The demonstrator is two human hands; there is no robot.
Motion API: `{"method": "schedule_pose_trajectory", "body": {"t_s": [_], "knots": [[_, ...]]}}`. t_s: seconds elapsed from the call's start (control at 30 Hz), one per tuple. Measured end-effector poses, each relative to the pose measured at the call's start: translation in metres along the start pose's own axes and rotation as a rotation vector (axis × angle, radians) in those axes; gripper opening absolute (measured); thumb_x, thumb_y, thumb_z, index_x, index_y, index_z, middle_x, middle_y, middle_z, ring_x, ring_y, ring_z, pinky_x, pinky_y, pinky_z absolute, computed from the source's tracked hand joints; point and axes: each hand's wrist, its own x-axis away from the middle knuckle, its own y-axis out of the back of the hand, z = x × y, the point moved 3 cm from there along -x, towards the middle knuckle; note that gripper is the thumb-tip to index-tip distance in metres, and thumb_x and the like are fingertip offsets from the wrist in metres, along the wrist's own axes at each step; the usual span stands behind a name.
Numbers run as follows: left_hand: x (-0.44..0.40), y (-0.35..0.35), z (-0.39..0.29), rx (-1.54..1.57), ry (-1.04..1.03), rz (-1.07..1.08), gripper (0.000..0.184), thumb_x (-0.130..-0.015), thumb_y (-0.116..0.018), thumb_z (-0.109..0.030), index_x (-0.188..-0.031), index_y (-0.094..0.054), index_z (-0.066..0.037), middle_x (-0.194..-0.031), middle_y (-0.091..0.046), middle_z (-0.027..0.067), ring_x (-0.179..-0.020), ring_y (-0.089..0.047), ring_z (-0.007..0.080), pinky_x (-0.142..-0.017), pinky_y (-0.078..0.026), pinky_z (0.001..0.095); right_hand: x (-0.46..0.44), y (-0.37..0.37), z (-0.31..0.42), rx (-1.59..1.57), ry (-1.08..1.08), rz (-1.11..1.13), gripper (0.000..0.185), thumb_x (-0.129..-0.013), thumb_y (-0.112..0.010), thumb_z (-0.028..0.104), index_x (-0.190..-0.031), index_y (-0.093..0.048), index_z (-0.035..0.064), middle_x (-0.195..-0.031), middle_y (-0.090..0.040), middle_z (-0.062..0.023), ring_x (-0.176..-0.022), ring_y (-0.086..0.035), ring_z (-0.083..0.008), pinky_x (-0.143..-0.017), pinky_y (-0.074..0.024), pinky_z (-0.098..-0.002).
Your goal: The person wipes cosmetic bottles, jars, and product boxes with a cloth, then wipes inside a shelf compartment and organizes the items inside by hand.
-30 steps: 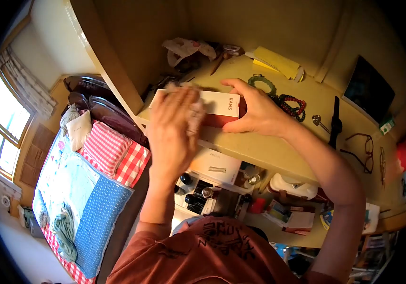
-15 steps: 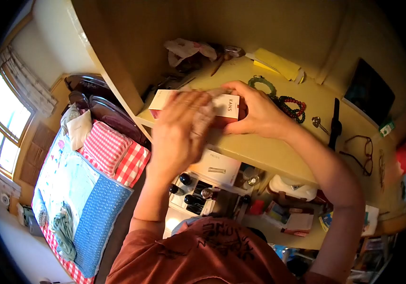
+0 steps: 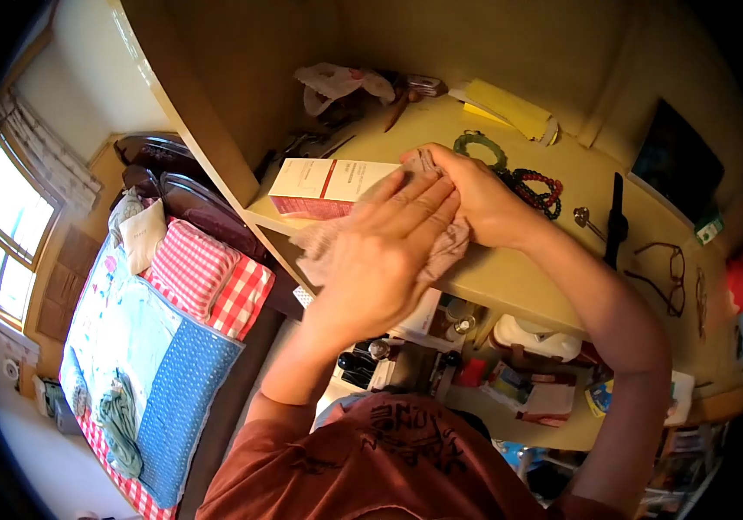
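Observation:
A white and red cardboard box point(image 3: 330, 180) lies long side across above the shelf surface, held between my hands. My right hand point(image 3: 479, 201) grips its right end, which my left hand and the cloth cover. Over that end, my left hand point(image 3: 389, 251) presses a pale pinkish cloth point(image 3: 448, 253) with its fingers laid across the box. Part of the cloth hangs out below and left of my left wrist. The box's left end and printed top show; its right end is hidden.
On the shelf point(image 3: 553, 269) to the right lie a green bangle point(image 3: 482, 149), bead bracelets point(image 3: 538, 192), a black watch point(image 3: 616, 221), glasses point(image 3: 675, 279) and a dark tablet-like panel point(image 3: 679, 165). Yellow packaging point(image 3: 510, 108) sits behind. Below is an open drawer with bottles and boxes point(image 3: 545, 394).
My left hand and the cloth have slid right along the box, uncovering its left part. The box has turned, so different printing with a red stripe now faces up.

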Motion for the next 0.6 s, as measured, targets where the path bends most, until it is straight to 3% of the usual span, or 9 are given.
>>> {"method": "schedule_pose_trajectory", "body": {"t_s": [0.1,0.17,0.2,0.27,0.3,0.43,0.47,0.5,0.6], "knots": [[-0.002,0.0,-0.003,0.031,0.021,-0.001,0.043,-0.09,-0.062,-0.022,-0.127,-0.06,0.001,-0.129,-0.06,0.0175,-0.126,-0.053,0.0344,-0.113,-0.033,0.0488,0.002,0.0,0.005,-0.006,0.024,0.02,0.042,-0.085,-0.064,0.007,-0.125,-0.05,0.001,-0.118,-0.063,-0.0133,-0.109,-0.059,-0.0175,-0.095,-0.0468,-0.0319],[0.0,0.001,-0.002,0.009,0.011,-0.016,0.043,-0.09,-0.061,-0.021,-0.127,-0.06,0.0,-0.129,-0.06,0.0172,-0.126,-0.053,0.0342,-0.112,-0.033,0.0489,0.0,-0.002,-0.001,-0.054,0.149,-0.125,0.041,-0.074,-0.074,0.012,-0.105,-0.05,-0.0001,-0.096,-0.067,-0.0202,-0.089,-0.066,-0.0324,-0.078,-0.0507,-0.0385],[0.003,0.001,0.0,-0.014,0.003,-0.026,0.042,-0.09,-0.061,-0.021,-0.127,-0.06,-0.001,-0.129,-0.061,0.0169,-0.126,-0.053,0.0341,-0.112,-0.033,0.0491,0.0,-0.001,0.002,-0.052,0.149,-0.124,0.041,-0.074,-0.074,0.012,-0.105,-0.05,-0.0001,-0.096,-0.067,-0.0202,-0.089,-0.066,-0.0324,-0.078,-0.0507,-0.0385],[0.008,0.007,0.007,-0.051,0.051,-0.095,0.04,-0.09,-0.062,-0.02,-0.125,-0.061,-0.001,-0.126,-0.062,0.017,-0.124,-0.055,0.0334,-0.111,-0.034,0.0489,0.001,0.001,0.009,0.087,-0.006,0.005,0.059,-0.073,-0.078,0.014,-0.123,-0.051,0.0,-0.109,-0.063,-0.0097,-0.099,-0.059,-0.0147,-0.09,-0.0477,-0.0295],[0.012,0.012,0.014,-0.088,0.096,-0.161,0.039,-0.089,-0.063,-0.019,-0.123,-0.062,0.0,-0.123,-0.063,0.0172,-0.122,-0.056,0.0326,-0.11,-0.035,0.0488,0.001,0.001,0.011,-0.016,-0.068,0.035,0.066,-0.067,-0.083,0.018,-0.122,-0.052,-0.0006,-0.102,-0.064,-0.0082,-0.092,-0.058,-0.0126,-0.084,-0.0485,-0.0281],[0.035,0.03,0.056,-0.201,0.279,-0.233,0.033,-0.092,-0.06,-0.021,-0.119,-0.066,-0.003,-0.123,-0.063,0.0159,-0.123,-0.055,0.0332,-0.112,-0.033,0.0496,0.004,0.0,0.013,-0.039,0.013,0.01,0.058,-0.067,-0.083,0.019,-0.115,-0.057,-0.0008,-0.095,-0.064,-0.0082,-0.087,-0.06,-0.0135,-0.079,-0.049,-0.0287],[0.04,0.036,0.063,-0.16,0.323,-0.248,0.032,-0.092,-0.058,-0.02,-0.117,-0.066,-0.003,-0.124,-0.063,0.0161,-0.123,-0.055,0.0333,-0.113,-0.031,0.0498,0.003,0.0,0.013,-0.035,0.028,-0.017,0.056,-0.064,-0.083,0.021,-0.11,-0.059,-0.001,-0.093,-0.065,-0.0119,-0.085,-0.062,-0.019,-0.077,-0.0502,-0.0317],[0.044,0.04,0.07,-0.166,0.323,-0.252,0.032,-0.092,-0.058,-0.019,-0.117,-0.067,-0.002,-0.124,-0.063,0.0163,-0.124,-0.055,0.0333,-0.113,-0.03,0.0498,0.003,0.0,0.013,-0.031,0.045,-0.045,0.054,-0.062,-0.083,0.023,-0.105,-0.061,-0.0011,-0.09,-0.066,-0.0157,-0.082,-0.065,-0.0245,-0.075,-0.0513,-0.0346],[0.045,0.041,0.067,-0.201,0.33,-0.248,0.033,-0.093,-0.056,-0.02,-0.12,-0.066,-0.003,-0.123,-0.064,0.0172,-0.124,-0.054,0.0333,-0.114,-0.029,0.0498,0.002,0.0,0.013,-0.057,0.011,-0.021,0.054,-0.062,-0.083,0.023,-0.105,-0.061,-0.0009,-0.091,-0.066,-0.0163,-0.085,-0.064,-0.0241,-0.076,-0.0508,-0.0347]]}}
